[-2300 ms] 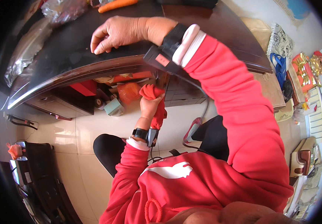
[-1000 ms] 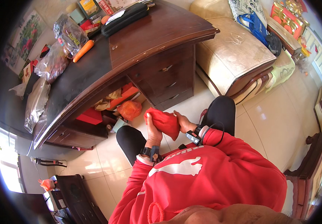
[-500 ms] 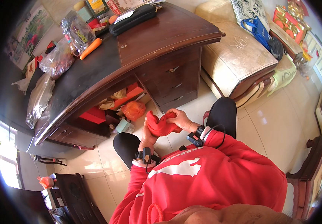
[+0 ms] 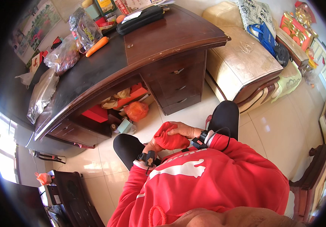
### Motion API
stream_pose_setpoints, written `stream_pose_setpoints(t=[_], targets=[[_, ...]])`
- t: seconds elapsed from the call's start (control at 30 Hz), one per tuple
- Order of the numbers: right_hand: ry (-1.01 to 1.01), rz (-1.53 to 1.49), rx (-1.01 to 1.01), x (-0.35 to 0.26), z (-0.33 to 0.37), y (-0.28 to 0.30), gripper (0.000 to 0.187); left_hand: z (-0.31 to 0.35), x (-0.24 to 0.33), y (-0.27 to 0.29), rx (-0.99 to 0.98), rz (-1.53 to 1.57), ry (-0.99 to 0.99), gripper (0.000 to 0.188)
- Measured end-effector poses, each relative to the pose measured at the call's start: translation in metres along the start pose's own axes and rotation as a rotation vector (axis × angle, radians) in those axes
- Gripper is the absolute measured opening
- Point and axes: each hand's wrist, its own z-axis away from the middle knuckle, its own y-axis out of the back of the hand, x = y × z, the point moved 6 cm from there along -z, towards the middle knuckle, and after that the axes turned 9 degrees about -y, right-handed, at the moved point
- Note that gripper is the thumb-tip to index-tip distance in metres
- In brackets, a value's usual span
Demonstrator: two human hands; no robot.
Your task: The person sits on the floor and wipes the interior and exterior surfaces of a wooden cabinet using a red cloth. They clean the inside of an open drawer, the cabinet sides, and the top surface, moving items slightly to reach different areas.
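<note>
A soft red cloth (image 4: 171,140), bunched into a rounded bundle, is between my hands just in front of my lap. Its exact kind cannot be made out. My left hand (image 4: 154,145) holds it from the left and below, with most of those fingers hidden behind the fabric. Over its upper right side my right hand (image 4: 184,130) is closed, the fingers pressed against the cloth. Both wrists wear black straps with small devices.
Ahead stands a dark wooden desk (image 4: 174,41) bearing a carrot (image 4: 97,47), plastic bags (image 4: 62,56) and a black case (image 4: 140,19). An orange plastic bag (image 4: 136,111) lies beneath it. A beige sofa (image 4: 242,56) is at right, a dark low cabinet (image 4: 72,195) at lower left.
Both hands have come lower and closer to my body with the red cloth. It is now gathered into a rounder bundle, and my right hand lies farther across it.
</note>
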Motion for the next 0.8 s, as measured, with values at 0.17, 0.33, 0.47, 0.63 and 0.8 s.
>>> stream_pose_setpoints(t=[0.17,0.33,0.47,0.63,0.8], targets=[[-0.035,-0.154,0.175,-0.013,0.006,0.011,0.043,-0.004,0.015,0.01,0.472,0.036,0.006,0.049],[0.372,-0.522,0.487,-0.074,0.028,0.069,0.043,0.003,0.124,-0.013,0.787,-0.809,-0.149,0.031],[0.986,-0.366,0.733,-0.176,0.07,0.153,0.042,-0.015,0.211,-0.033,0.682,-0.926,-0.419,0.022],[0.865,0.216,1.639,-0.215,0.05,0.173,0.083,-0.067,0.231,-0.01,0.634,-0.649,-0.536,0.032],[0.889,0.788,1.426,-0.17,-0.041,0.065,0.074,-0.118,0.207,-0.001,0.512,-0.68,-0.521,0.051]])
